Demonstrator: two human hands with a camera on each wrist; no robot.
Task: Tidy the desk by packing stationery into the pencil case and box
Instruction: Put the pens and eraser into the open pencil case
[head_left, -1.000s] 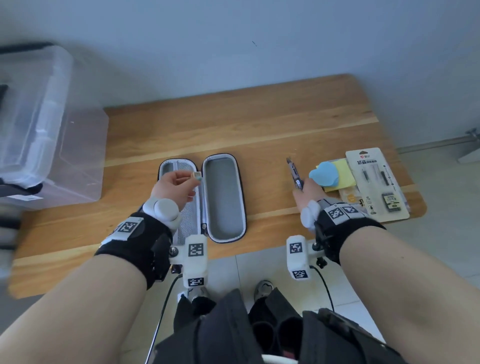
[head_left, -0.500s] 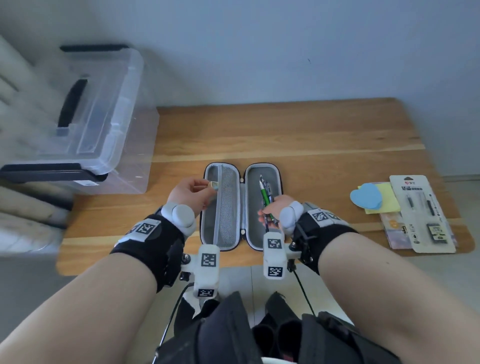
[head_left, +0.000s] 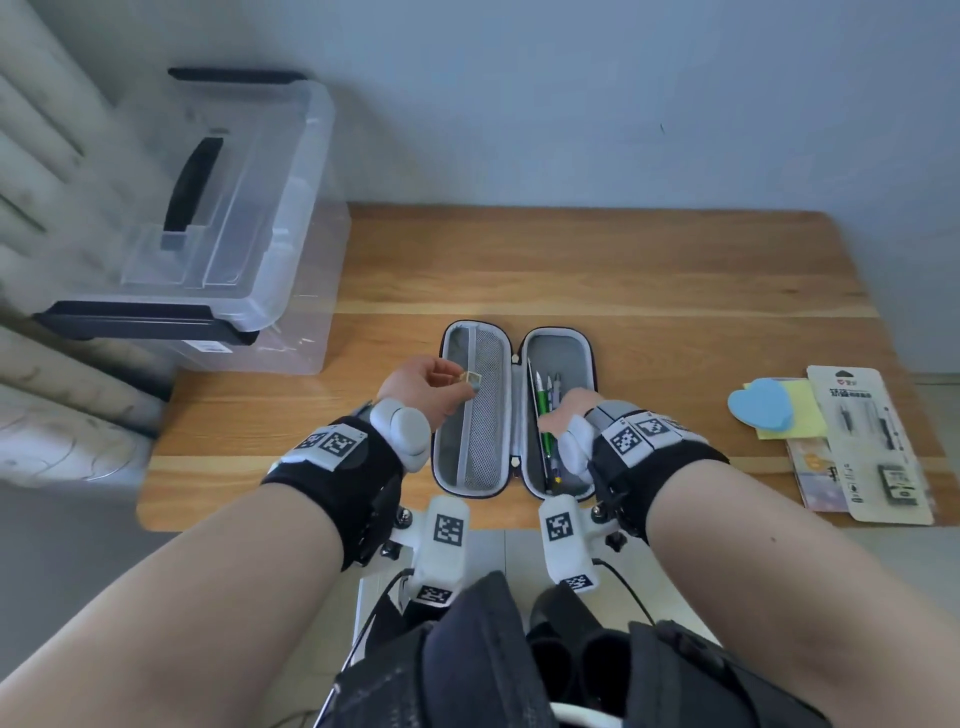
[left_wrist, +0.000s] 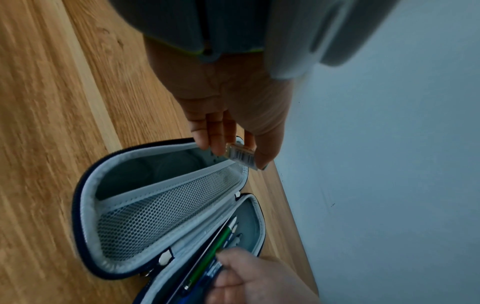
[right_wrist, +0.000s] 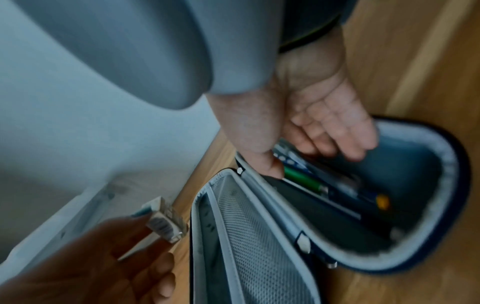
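Note:
The pencil case (head_left: 566, 353) lies open on the wooden desk, mesh-pocket half (left_wrist: 161, 205) on the left and plain half on the right. My left hand (head_left: 460, 378) hovers over the far end of the mesh half and pinches a small barcoded eraser (head_left: 471, 378) (left_wrist: 241, 156) (right_wrist: 166, 222) between thumb and fingers. My right hand (head_left: 556, 421) (right_wrist: 306, 156) is inside the right half. Its thumb and fingers hold a bundle of pens (head_left: 544, 415), among them a green pen (right_wrist: 301, 181) (left_wrist: 221, 240), which lie lengthwise in the case.
A clear plastic storage box (head_left: 208, 218) with a black-handled lid stands at the desk's back left. At the right edge lie a blue heart sticky pad (head_left: 761, 410), yellow notes (head_left: 802, 426), a blister pack (head_left: 872, 447) and a card (head_left: 815, 478) beneath it.
My right hand brought the pens from the desk's right side into the case's right half and lowered them. The left hand kept the eraser over the mesh half. The view swung left.

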